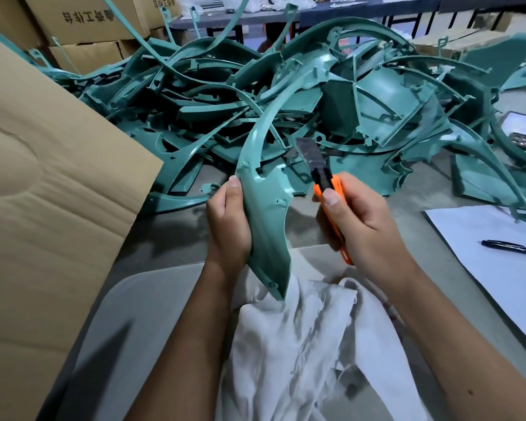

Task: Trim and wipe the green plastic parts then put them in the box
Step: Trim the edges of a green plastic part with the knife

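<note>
— Fingers of the left hand (228, 220) are curled round a green part (264, 214); an orange knife (328, 192) is gripped by the right hand (359, 220).
— What is found nearby?
— A green pile (286, 95) behind, cardboard (43, 177) left, cloth (310, 344) below, on a grey counter (170, 232).

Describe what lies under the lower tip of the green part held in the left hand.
Below the tip of the green part, gripped by the left hand, lies a crumpled white cloth. Whatever is beneath the cloth is covered and cannot be seen.
</note>
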A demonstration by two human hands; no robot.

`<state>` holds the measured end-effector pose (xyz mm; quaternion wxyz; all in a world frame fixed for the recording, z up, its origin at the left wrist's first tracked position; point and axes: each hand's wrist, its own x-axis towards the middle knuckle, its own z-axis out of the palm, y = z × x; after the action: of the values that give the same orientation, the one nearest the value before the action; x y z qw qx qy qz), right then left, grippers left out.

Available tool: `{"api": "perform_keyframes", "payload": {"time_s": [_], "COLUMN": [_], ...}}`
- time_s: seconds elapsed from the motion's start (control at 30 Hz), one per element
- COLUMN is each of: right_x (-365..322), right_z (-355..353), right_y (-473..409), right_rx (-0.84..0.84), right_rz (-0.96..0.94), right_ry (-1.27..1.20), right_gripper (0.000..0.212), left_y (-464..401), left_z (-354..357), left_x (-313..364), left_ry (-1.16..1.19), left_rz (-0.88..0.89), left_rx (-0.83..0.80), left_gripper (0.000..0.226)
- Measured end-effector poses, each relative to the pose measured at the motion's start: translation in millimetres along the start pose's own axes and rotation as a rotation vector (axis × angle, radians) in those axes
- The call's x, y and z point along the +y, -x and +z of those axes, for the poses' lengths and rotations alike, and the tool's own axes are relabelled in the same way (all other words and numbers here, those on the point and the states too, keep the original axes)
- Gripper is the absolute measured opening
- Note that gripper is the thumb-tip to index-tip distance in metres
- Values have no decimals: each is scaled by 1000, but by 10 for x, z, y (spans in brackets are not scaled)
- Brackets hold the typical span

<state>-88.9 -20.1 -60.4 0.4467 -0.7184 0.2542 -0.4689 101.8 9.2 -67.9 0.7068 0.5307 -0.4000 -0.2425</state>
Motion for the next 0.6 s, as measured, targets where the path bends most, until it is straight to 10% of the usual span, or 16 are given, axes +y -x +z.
{"api": "perform_keyframes", "payload": {"time_s": [0.6], "right_x": [-30], "right_z": [121], "right_y": [4], "right_rx": [-27], "right_rz": [-77], "right_ry": [117], "right_gripper": [38], "left_y": [26], "left_z": [85], "left_x": [-22], "left_ry": [191], "left_rz": [-158], "left_rx": [-175], "left_gripper": [65]}}
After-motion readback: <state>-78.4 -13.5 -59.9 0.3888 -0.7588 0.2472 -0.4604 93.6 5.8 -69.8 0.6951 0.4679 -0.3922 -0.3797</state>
